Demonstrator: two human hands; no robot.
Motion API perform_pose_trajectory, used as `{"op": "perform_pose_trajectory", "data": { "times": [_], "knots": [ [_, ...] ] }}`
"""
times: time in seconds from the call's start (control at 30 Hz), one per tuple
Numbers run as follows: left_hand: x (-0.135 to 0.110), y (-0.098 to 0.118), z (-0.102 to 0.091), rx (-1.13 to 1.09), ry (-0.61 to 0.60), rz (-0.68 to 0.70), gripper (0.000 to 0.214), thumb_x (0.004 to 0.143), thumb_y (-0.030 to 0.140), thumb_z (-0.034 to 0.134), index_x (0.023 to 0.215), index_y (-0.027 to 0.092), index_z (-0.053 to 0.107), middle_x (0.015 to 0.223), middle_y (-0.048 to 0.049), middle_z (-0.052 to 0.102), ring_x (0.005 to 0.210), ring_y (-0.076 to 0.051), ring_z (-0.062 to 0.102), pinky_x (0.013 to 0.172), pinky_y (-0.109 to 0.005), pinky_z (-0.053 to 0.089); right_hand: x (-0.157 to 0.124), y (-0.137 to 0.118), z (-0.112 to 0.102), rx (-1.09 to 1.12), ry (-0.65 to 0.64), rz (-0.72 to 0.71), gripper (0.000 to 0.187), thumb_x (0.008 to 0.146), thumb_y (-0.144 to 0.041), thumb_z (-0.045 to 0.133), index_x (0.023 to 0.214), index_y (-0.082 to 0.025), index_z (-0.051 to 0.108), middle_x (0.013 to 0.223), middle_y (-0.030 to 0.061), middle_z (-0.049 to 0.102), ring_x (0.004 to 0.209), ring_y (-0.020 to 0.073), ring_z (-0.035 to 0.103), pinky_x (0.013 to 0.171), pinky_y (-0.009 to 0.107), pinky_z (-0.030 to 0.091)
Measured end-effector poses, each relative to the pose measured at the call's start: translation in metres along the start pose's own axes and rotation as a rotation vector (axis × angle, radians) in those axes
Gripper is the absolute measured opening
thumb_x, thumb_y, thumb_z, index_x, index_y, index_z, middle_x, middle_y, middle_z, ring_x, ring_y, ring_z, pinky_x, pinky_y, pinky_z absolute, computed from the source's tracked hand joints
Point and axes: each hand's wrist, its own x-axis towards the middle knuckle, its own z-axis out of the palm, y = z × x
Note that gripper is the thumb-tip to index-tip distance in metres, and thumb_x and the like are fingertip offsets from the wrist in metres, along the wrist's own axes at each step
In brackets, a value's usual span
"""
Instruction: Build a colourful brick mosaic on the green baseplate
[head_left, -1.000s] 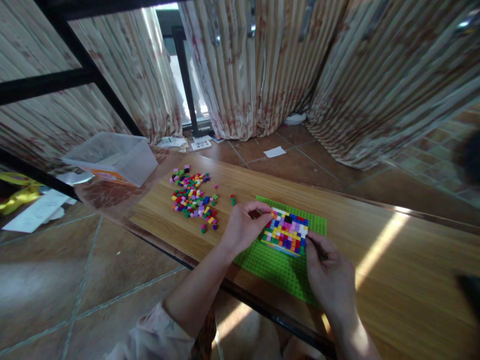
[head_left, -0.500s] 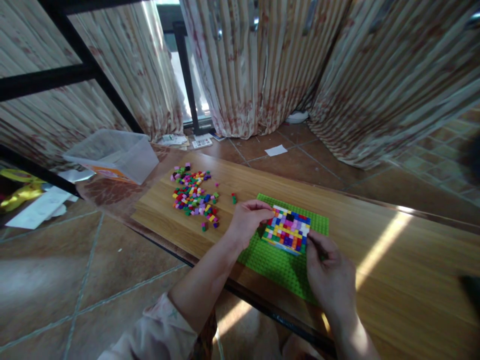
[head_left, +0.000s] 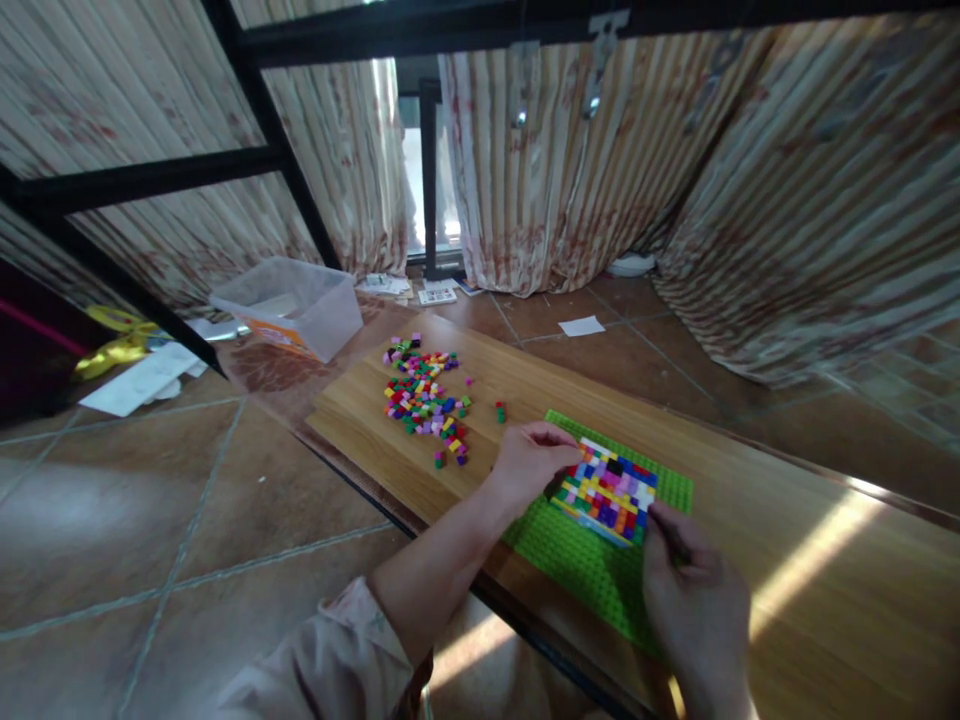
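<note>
My left hand [head_left: 529, 465] pinches the left edge of the multicoloured brick panel [head_left: 609, 489], which sits on the green baseplate [head_left: 577, 560] on the wooden board [head_left: 375, 440]. My right hand [head_left: 694, 600] grips the panel's right corner. Loose bricks [head_left: 424, 400] lie well apart to the left.

left hand [head_left: 529, 468] curled, right hand [head_left: 694, 590] pinching

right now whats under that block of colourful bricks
The block of colourful bricks sits on a green baseplate, which lies on the wooden table. The plate's studs beneath the block are covered, and each hand hides an edge.
</note>
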Motion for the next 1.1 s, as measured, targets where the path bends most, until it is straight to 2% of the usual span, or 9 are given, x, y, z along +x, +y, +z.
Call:
{"op": "perform_pose_trajectory", "data": {
  "times": [0.2, 0.27, 0.4, 0.53, 0.6, 0.73, 0.87, 1.0, 1.1],
  "knots": [
    [0.004, 0.008, -0.018, 0.125, -0.056, 0.174, 0.008, 0.067, 0.022, 0.076, 0.069, 0.016, 0.072, 0.064, 0.0005, 0.067, 0.061, -0.01, 0.054, 0.062, -0.021, 0.042, 0.001, -0.003, -0.003, -0.033, -0.013, 0.03, 0.045, 0.082, -0.049, 0.049, 0.105, -0.021, 0.075, 0.101, 0.0121, 0.077, 0.093, 0.0319, 0.071, 0.073, 0.039, 0.052],
    [0.005, 0.021, -0.033, 0.185, -0.103, 0.215, 0.008, 0.072, 0.023, 0.072, 0.072, 0.015, 0.073, 0.066, 0.0006, 0.066, 0.062, -0.009, 0.054, 0.063, -0.021, 0.041, 0.001, -0.004, -0.003, -0.028, -0.022, 0.032, 0.045, 0.082, -0.049, 0.049, 0.105, -0.021, 0.075, 0.103, 0.0118, 0.076, 0.093, 0.0316, 0.071, 0.073, 0.039, 0.052],
    [0.001, 0.049, -0.074, 0.384, -0.277, 0.187, 0.007, 0.071, 0.02, 0.07, 0.075, 0.015, 0.074, 0.071, 0.0002, 0.068, 0.067, -0.01, 0.057, 0.067, -0.021, 0.043, 0.001, -0.003, -0.003, -0.022, -0.028, 0.045, 0.045, 0.082, -0.05, 0.05, 0.107, -0.022, 0.074, 0.103, 0.0114, 0.077, 0.092, 0.0313, 0.071, 0.072, 0.038, 0.052],
    [-0.007, 0.055, -0.101, 0.641, -0.313, 0.185, 0.008, 0.068, 0.017, 0.069, 0.074, 0.016, 0.073, 0.068, 0.001, 0.067, 0.062, -0.01, 0.056, 0.061, -0.021, 0.041, 0.001, -0.001, -0.002, -0.003, -0.027, 0.036, 0.046, 0.082, -0.05, 0.05, 0.108, -0.021, 0.074, 0.101, 0.0114, 0.077, 0.09, 0.0305, 0.072, 0.071, 0.038, 0.052],
    [-0.011, 0.049, -0.103, 0.764, -0.305, 0.204, 0.009, 0.067, 0.016, 0.068, 0.075, 0.017, 0.073, 0.065, 0.0013, 0.067, 0.06, -0.011, 0.057, 0.058, -0.021, 0.041, 0.001, -0.001, -0.002, 0.0, -0.019, 0.024, 0.045, 0.082, -0.05, 0.05, 0.107, -0.021, 0.074, 0.099, 0.0114, 0.077, 0.089, 0.0302, 0.072, 0.071, 0.037, 0.052],
    [-0.014, 0.037, -0.094, 0.991, -0.318, 0.26, 0.011, 0.067, 0.013, 0.066, 0.071, 0.019, 0.073, 0.067, 0.0003, 0.07, 0.061, -0.014, 0.061, 0.059, -0.022, 0.043, 0.001, -0.002, -0.001, -0.003, -0.018, 0.005, 0.045, 0.082, -0.049, 0.049, 0.108, -0.021, 0.074, 0.1, 0.011, 0.077, 0.091, 0.0292, 0.072, 0.072, 0.036, 0.053],
    [-0.015, 0.037, -0.087, 1.192, -0.346, 0.285, 0.017, 0.07, 0.008, 0.06, 0.068, 0.018, 0.072, 0.07, -0.001, 0.072, 0.065, -0.015, 0.064, 0.063, -0.023, 0.044, 0.001, -0.003, 0.001, 0.023, -0.012, -0.007, 0.046, 0.082, -0.05, 0.048, 0.107, -0.021, 0.074, 0.1, 0.0107, 0.077, 0.091, 0.0286, 0.072, 0.074, 0.036, 0.053],
    [-0.014, 0.039, -0.084, 1.204, -0.357, 0.357, 0.018, 0.076, 0.007, 0.057, 0.07, 0.017, 0.071, 0.072, -0.0012, 0.072, 0.068, -0.014, 0.064, 0.066, -0.023, 0.045, 0.002, -0.004, 0.003, 0.041, -0.001, -0.001, 0.047, 0.08, -0.05, 0.048, 0.105, -0.02, 0.074, 0.099, 0.0111, 0.077, 0.09, 0.0288, 0.072, 0.074, 0.036, 0.054],
    [-0.015, 0.037, -0.076, 1.056, -0.295, 0.455, 0.016, 0.082, 0.009, 0.057, 0.076, 0.016, 0.071, 0.076, -0.0009, 0.072, 0.071, -0.013, 0.064, 0.067, -0.022, 0.046, 0.002, -0.004, 0.002, 0.061, -0.003, 0.004, 0.046, 0.081, -0.05, 0.048, 0.105, -0.02, 0.074, 0.099, 0.0113, 0.077, 0.09, 0.0284, 0.072, 0.075, 0.037, 0.054]
  ]
}}
